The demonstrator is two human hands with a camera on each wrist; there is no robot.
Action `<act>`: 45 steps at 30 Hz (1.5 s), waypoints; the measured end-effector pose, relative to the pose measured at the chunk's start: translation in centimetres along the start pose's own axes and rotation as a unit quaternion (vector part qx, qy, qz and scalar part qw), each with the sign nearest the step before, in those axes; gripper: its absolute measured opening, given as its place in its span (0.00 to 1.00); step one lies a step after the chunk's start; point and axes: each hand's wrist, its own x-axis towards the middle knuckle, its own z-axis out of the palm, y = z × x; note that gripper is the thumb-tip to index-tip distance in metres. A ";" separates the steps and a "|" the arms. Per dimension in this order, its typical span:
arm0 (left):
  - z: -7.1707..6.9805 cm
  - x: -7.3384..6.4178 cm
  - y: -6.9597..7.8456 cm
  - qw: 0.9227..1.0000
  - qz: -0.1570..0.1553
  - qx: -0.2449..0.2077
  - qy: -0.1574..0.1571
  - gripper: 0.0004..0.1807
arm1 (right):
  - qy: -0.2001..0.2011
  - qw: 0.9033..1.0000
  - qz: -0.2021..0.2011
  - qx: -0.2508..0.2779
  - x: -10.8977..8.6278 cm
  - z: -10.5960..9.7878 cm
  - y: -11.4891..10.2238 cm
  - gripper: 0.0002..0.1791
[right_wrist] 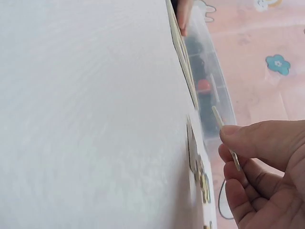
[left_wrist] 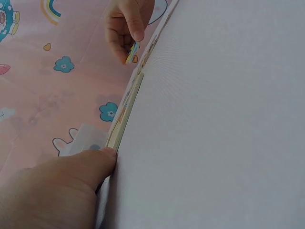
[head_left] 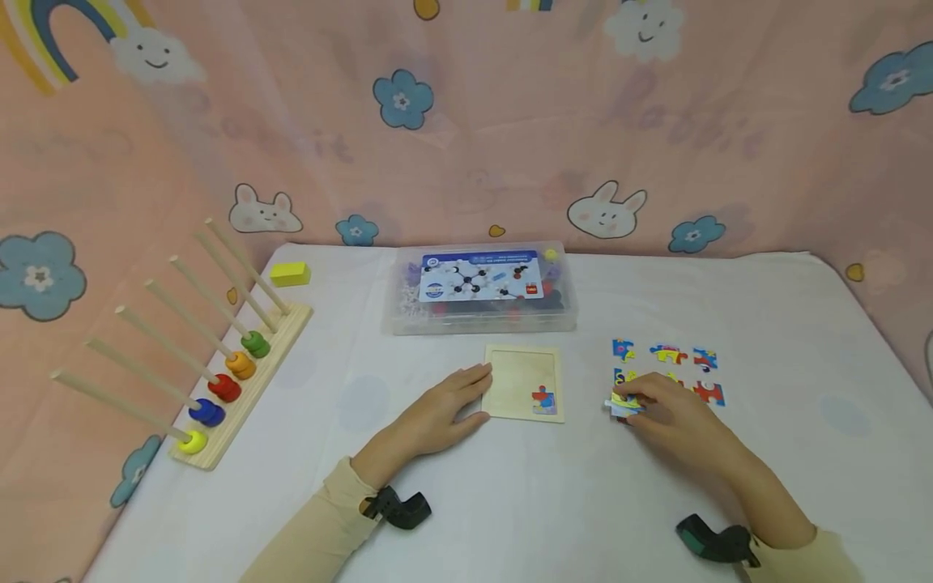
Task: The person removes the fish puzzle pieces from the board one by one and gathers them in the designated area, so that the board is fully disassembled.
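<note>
My left hand [head_left: 433, 413] lies at the left edge of a square wooden puzzle tray [head_left: 510, 368], fingers extended and touching its rim. The left thumb [left_wrist: 90, 167] is against the tray's edge in the left wrist view. One red-and-blue puzzle piece [head_left: 543, 402] sits in the tray's lower right corner. To the right of the tray, my right hand [head_left: 685, 425] pinches a flat puzzle piece [right_wrist: 218, 117] between thumb and fingers, held above the table. Several loose puzzle pieces [head_left: 705, 359] lie in rows around and partly beneath that hand.
Behind the tray stands a clear plastic case [head_left: 481, 316] with a molecule picture on its label. On the left is a wooden peg stand [head_left: 262, 376] with coloured rings and tall pegs. A yellow block [head_left: 290, 274] lies near the table's back edge.
</note>
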 end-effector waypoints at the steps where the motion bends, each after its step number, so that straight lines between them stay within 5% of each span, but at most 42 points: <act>1: 0.0 0.0 0.0 1.000 0.000 0.000 0.000 0.32 | 0.005 1.000 -0.007 0.000 -0.3 -0.2 0.3 0.19; 5: 0.1 -0.1 -0.1 1.000 0.002 -0.001 0.004 0.32 | 0.027 0.999 -0.030 -0.003 -1.4 -0.9 1.6 0.19; 15: 0.0 0.0 0.1 1.000 0.004 -0.002 0.008 0.32 | 0.039 0.999 -0.017 -0.009 -3.5 -1.8 3.7 0.19; 45: 0.0 -0.1 0.0 1.000 0.000 0.002 0.003 0.32 | 0.015 0.999 0.033 0.012 -4.1 -1.4 5.1 0.17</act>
